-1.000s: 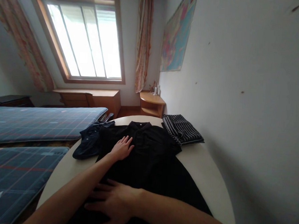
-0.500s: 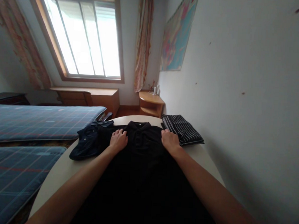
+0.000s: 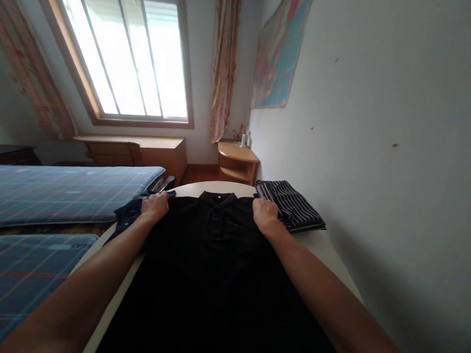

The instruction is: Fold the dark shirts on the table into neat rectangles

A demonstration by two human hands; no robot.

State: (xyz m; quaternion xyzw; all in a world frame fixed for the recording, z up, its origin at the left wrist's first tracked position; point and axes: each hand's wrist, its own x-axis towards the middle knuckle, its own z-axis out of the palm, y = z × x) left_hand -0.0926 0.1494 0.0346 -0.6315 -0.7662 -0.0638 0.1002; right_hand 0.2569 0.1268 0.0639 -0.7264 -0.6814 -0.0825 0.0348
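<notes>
A black polo shirt [image 3: 218,265] lies spread front side up on a pale round table [image 3: 203,187], its collar at the far edge and its body reaching toward me. My left hand [image 3: 155,206] is closed on the shirt's left shoulder or sleeve, beside a dark navy garment [image 3: 127,216] that my arm partly covers. At the opposite shoulder, my right hand [image 3: 265,214] is closed on the black cloth. Just beyond it sits a folded black garment with white stripes [image 3: 291,204]. The fingertips of both hands are hidden.
Two blue plaid mattresses [image 3: 69,194] lie left of the table. A white wall [image 3: 376,194] runs close along the right side. Beyond the table stand a wooden desk [image 3: 161,149] under the window and a corner shelf [image 3: 239,154].
My left hand has moved left from the chest area to the shirt's shoulder and closed there. The right hand has stayed nearly in place. The cloth between them looks more spread.
</notes>
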